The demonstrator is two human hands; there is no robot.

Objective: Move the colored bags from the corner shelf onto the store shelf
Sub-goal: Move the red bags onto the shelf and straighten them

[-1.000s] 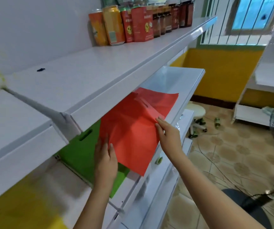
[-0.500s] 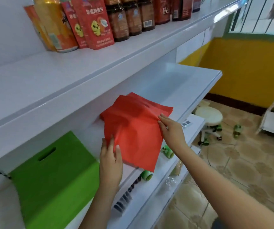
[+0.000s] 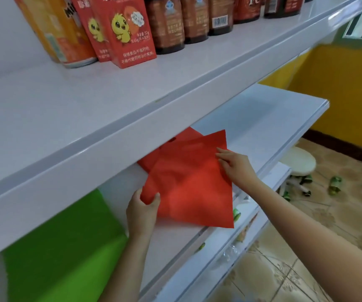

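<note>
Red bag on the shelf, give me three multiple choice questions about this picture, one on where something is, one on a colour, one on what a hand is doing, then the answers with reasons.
1. Where does the green bag lie?
A. On the same shelf as the red bag, to its left
B. On the top shelf beside the bottles
C. On the floor by the stool

2. What colour is the carton with the cartoon chick?
A. Blue
B. Red
C. White

3. What is the left hand doing?
A. Hanging free of everything
B. Resting flat on the top shelf
C. Gripping the red bag's lower left corner

Answers:
1. A, since the green bag lies flat on the middle shelf left of the red one.
2. B, its front is plainly red.
3. C, the fingers and thumb curl round the bag's corner while the right hand touches its right edge.
</note>
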